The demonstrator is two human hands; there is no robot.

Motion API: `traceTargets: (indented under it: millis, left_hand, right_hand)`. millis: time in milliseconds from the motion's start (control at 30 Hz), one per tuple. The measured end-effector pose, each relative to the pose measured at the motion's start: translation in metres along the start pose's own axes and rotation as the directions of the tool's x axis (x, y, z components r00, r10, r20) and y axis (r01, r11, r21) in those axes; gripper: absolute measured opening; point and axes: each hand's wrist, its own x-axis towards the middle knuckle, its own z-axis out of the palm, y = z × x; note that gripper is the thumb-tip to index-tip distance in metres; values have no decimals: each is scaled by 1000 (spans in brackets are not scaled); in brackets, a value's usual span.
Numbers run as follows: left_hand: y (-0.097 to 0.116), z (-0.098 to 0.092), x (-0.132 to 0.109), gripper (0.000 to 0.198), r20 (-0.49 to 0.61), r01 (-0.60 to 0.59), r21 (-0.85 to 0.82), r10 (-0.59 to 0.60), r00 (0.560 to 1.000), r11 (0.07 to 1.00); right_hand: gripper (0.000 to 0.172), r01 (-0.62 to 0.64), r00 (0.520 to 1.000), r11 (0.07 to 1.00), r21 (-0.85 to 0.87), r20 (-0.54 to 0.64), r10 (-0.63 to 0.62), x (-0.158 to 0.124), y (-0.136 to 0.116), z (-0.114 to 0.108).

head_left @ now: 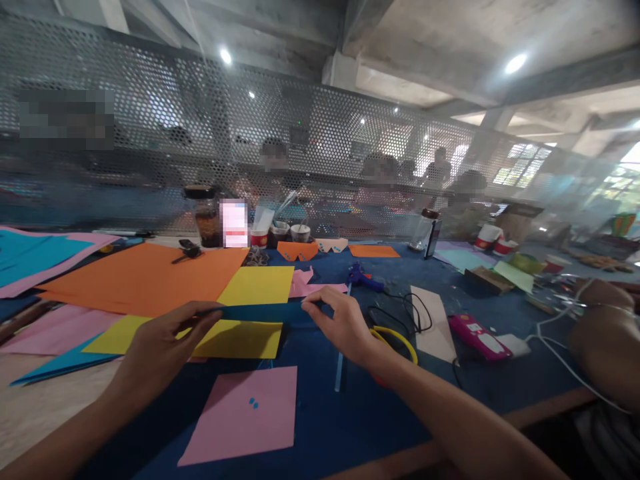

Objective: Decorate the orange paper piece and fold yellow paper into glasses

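Note:
A long blue paper strip (263, 311) is stretched level above the table. My left hand (163, 343) pinches its left end and my right hand (340, 323) pinches its right end, both with fingers closed on the paper. Under the strip lies a yellow sheet (240, 337), with a second yellow sheet (260, 285) just behind it. A pink square (245, 413) with two small blue dots lies flat in front of my hands on the blue table covering (350, 413).
Big orange sheet (145, 277) at left; pink and blue sheets around it. A blue glue gun (363, 277), yellow-handled scissors (400, 337), black cables, a white paper piece (433, 323) and a pink device (475, 337) lie right. Another person's arm (607, 347) rests far right. Jars and cups stand by the mesh screen.

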Motion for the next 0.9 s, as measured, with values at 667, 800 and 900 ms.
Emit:
traceTargets:
  millis: [667,800,900]
  left_hand:
    - [1,-2,0,47,-26,1,-1,-1,1000,1000]
    - [-3,-12,6,50,-143,37,30,-32,989,999]
    - [-4,-22,11,50,-249,104,60,-86,965,993]
  right_hand:
    - [12,-15,1000,1000,19,0,15,1,-1,-1]
    - [15,-45,999,999,21,-8,45,2,0,-3]
    - [14,-39,999,999,-11,15,39,2,4,-2]
